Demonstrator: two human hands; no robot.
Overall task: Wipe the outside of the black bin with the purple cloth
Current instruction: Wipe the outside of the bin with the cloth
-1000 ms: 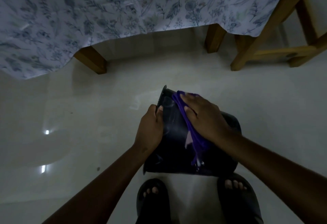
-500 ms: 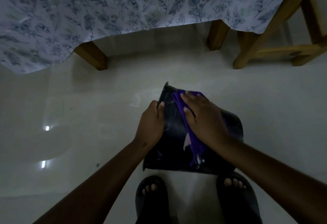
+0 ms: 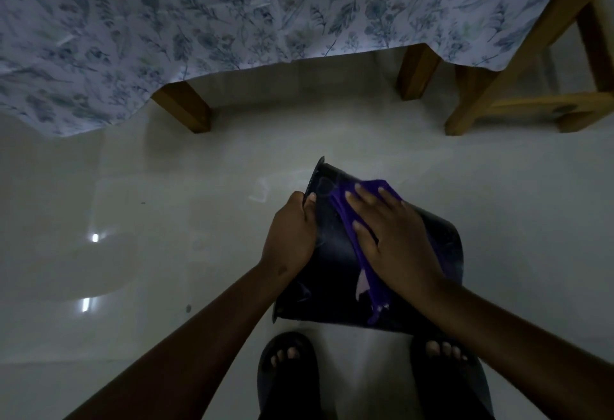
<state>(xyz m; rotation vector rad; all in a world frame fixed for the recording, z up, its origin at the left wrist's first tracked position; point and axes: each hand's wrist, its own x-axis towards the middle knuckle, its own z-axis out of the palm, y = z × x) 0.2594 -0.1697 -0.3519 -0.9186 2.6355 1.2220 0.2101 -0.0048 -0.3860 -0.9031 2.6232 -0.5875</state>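
Observation:
The black bin is tilted on its side above the floor, just in front of my feet, its rim pointing away and left. My left hand grips the bin's rim at its left edge, thumb over the lip. My right hand lies flat on the bin's upper side and presses the purple cloth against it. The cloth runs under my palm, with a loose end hanging toward the bin's near edge. Most of the cloth is hidden by my hand.
A table with a floral blue-white cloth spans the top, on wooden legs. A wooden chair frame stands at the upper right. My feet in dark sandals stand on the glossy pale floor.
My right hand with the cloth has slid slightly up the bin toward the rim. The left hand keeps its grip on the rim; the bin has barely shifted.

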